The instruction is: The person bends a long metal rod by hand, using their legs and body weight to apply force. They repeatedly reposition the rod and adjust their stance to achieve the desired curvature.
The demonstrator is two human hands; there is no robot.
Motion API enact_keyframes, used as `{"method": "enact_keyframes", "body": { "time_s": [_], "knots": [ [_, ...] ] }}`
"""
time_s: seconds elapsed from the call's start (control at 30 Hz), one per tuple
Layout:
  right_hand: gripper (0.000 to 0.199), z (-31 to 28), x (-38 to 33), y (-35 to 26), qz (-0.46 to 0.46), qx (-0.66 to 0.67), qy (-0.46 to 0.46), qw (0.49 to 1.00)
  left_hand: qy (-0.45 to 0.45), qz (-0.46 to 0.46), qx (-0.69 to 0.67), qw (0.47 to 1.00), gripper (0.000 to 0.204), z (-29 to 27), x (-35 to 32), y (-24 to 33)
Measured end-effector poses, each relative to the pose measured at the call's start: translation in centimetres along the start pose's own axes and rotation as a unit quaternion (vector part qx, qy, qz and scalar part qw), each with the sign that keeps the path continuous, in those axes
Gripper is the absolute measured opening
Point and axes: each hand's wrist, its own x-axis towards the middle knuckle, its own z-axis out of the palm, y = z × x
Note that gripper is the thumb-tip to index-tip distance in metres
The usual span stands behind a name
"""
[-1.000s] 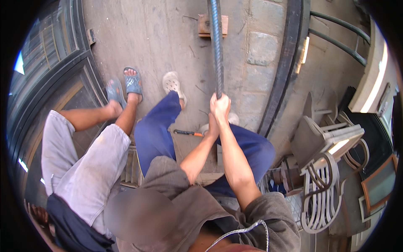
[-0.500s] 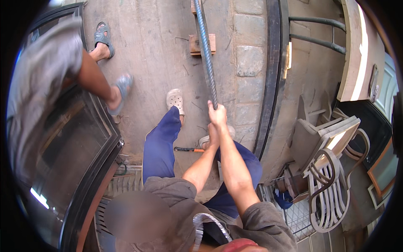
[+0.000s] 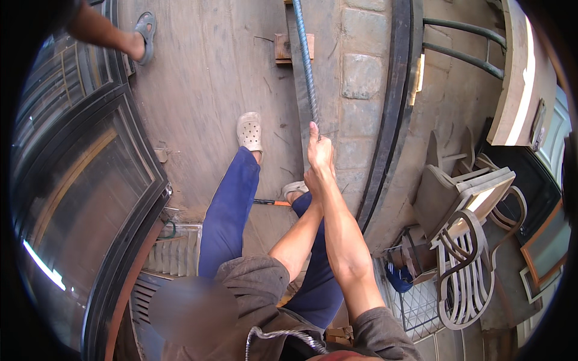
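A long ribbed steel bar (image 3: 306,60) runs away from me toward the far edge of the view. My right hand (image 3: 321,151) is closed around its near end, with the thumb laid along the bar. Just behind it, my left hand (image 3: 311,178) is closed too, partly hidden by the right wrist; it seems to grip the same bar end. A narrow grey strip (image 3: 297,90) lies beside the bar on its left. Under the bar and strip sits a reddish block (image 3: 284,49).
An orange-and-black tool handle (image 3: 272,203) lies by my shoe. Dark-framed glazed panels (image 3: 129,180) stand at left, near another person's sandalled foot (image 3: 146,37). Dark rails (image 3: 397,108) run along the right, beyond paving stones (image 3: 362,75). Wooden chairs (image 3: 466,271) are stacked at right.
Both my hands have shifted slightly right and away from me with the bar. The other person has stepped away toward the far left, mostly out of view.
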Motion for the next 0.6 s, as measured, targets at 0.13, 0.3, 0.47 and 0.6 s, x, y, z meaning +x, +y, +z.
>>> {"method": "enact_keyframes", "body": {
  "time_s": [0.13,0.3,0.47,0.6],
  "knots": [
    [0.086,0.6,-1.3,-1.1,0.008,-0.003,0.022,1.0,-0.054,0.033,-0.03,0.998,0.028,-2.4,0.1,-0.6],
    [0.088,4.3,-1.5,-0.3,0.013,-0.014,0.116,0.993,-0.128,0.066,-0.095,0.985,0.026,-5.6,-0.2,-1.8],
    [0.09,7.1,-4.7,-3.6,0.042,0.006,0.108,0.993,-0.164,0.088,-0.14,0.972,0.025,-10.7,1.2,-2.6],
    [0.088,7.0,-4.5,-3.5,0.08,0.01,0.137,0.987,-0.167,0.096,-0.153,0.969,0.024,-11.9,0.6,-2.1]
  ]
}}
